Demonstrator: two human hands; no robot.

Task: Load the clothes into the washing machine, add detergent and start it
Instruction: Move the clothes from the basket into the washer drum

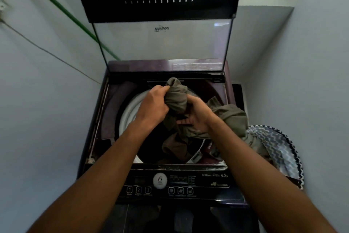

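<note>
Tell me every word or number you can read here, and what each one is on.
"6": round white dial on the control panel.
"1", "2", "3": buttons at the panel's left.
"6.5": panel's upper right; the small unit after it is blurred.
Brand logo on the raised lid: blurred, unreadable.
Button captions and white tub label: too small.

Two bare forearms, sleeveless to the frame edge, apparently no jewellery.
</note>
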